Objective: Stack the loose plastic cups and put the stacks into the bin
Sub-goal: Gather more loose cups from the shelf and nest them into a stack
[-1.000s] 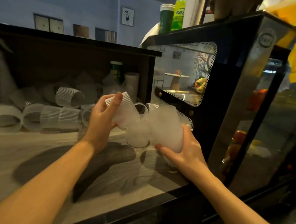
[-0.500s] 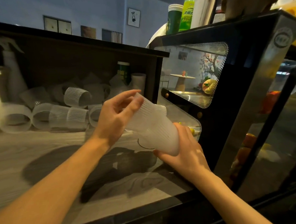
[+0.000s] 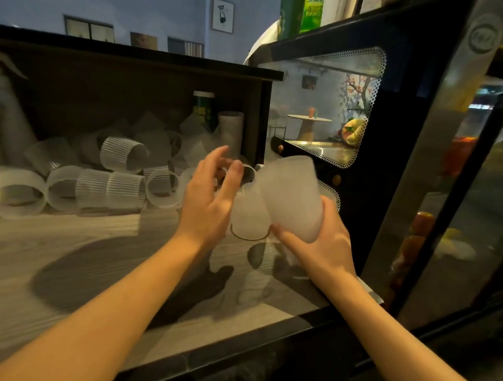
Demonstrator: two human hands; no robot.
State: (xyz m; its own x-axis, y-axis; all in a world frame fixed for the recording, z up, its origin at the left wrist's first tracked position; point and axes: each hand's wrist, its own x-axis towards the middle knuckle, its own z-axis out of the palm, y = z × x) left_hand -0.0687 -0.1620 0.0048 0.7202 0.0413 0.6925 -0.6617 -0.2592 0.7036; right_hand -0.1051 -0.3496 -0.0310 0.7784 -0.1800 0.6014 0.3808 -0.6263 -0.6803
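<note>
My right hand [image 3: 321,245] grips a blurred stack of translucent plastic cups [image 3: 292,199] from below, tilted up to the left, above the wooden counter [image 3: 72,260]. My left hand [image 3: 209,201] hovers just left of the stack with fingers spread and holds nothing. Its fingertips are near a loose cup's rim [image 3: 248,174]. Another single cup [image 3: 248,223] stands on the counter between my hands. Several loose ribbed cups [image 3: 111,187] lie on their sides in a pile at the back under the dark shelf. No bin is clearly in view.
A black glass display case [image 3: 403,139] stands close on the right, with fruit inside. A spray bottle [image 3: 4,117] is at the back left. A green can [image 3: 204,107] and a tall pale tube [image 3: 232,129] stand behind the pile. The counter's dark front edge [image 3: 224,351] runs below my arms.
My left hand has let go of the cup it was pushing into the stack and has opened, drifting back towards the loose cups. The right hand has tilted the stack more upright.
</note>
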